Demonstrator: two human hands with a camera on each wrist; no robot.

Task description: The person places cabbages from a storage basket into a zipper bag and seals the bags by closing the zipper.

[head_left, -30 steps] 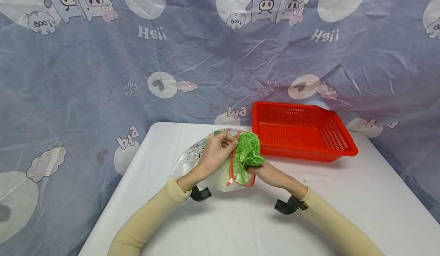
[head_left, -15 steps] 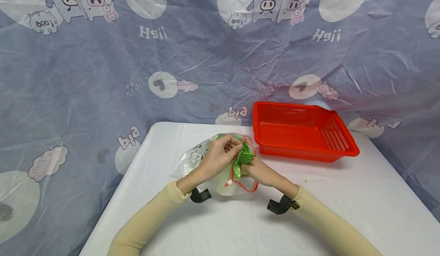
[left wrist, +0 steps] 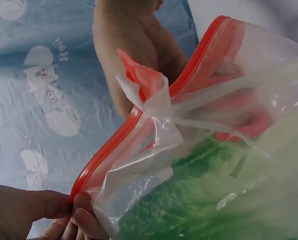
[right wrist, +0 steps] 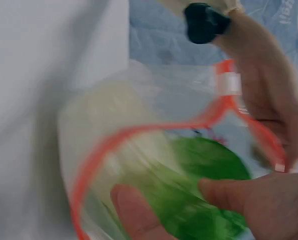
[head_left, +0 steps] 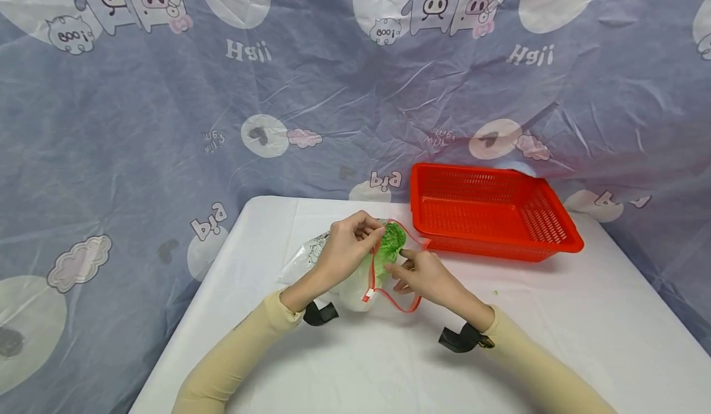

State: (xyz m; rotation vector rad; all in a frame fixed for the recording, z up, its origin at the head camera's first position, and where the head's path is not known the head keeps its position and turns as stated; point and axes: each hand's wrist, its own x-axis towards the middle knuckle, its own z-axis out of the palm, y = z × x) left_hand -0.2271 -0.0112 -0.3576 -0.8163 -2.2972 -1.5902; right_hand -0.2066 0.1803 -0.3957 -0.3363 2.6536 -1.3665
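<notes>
A clear zip bag [head_left: 302, 260] with a red zip edge and a white slider lies on the white table, its mouth facing right. Inside it is a leafy green Chinese cabbage [head_left: 393, 239], pale at the stem, with its crinkled leaf at the mouth. My left hand [head_left: 349, 244] pinches the red edge at the far side of the mouth; in the left wrist view its thumb and fingers [left wrist: 83, 217] close on that strip. My right hand [head_left: 430, 277] is at the mouth, fingers apart and holding nothing. Blur in the right wrist view hides whether its fingertips touch the cabbage [right wrist: 189, 200].
Behind and to the right stands a red perforated plastic basket [head_left: 483, 247]. A tiny green scrap [head_left: 496, 292] lies on the table [head_left: 355, 364] right of my right hand. A patterned blue-grey cloth [head_left: 311, 81] hangs along the table's back.
The cabbage leaf has gone from outside the mouth to inside the bag, pushed leftward by my right hand. That hand has since let go and drawn back slightly. My left hand keeps its pinch.
</notes>
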